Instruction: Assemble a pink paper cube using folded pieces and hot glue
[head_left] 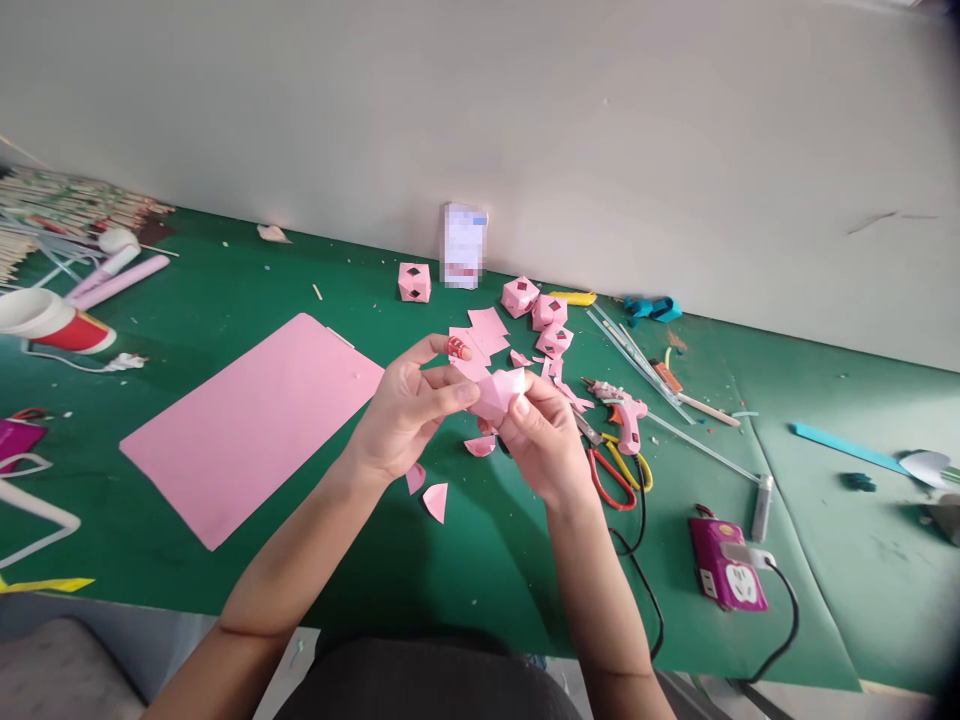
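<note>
Between my two hands, above the green table, is a folded piece of pink paper point(495, 393). My left hand point(411, 405) pinches its left side with thumb and fingers, the index finger raised. On the right side, the thumb and fingers of my right hand point(546, 432) are closed on the same piece. Flat pink paper squares point(487, 328) lie just beyond the hands. Small pink offcuts point(436, 502) are scattered below and to the right. Several finished-looking pink paper cubes with diamond-shaped holes stand farther back, one cube point(414, 283) apart from the others.
A large pink sheet point(251, 430) lies left on the green table point(360, 590). A phone point(464, 245) leans on the wall. To the right are red-and-yellow-handled scissors point(613, 478), a pink glue gun point(628, 420) and a purple power adapter point(727, 563) with cords. A paper cup point(56, 320) lies far left.
</note>
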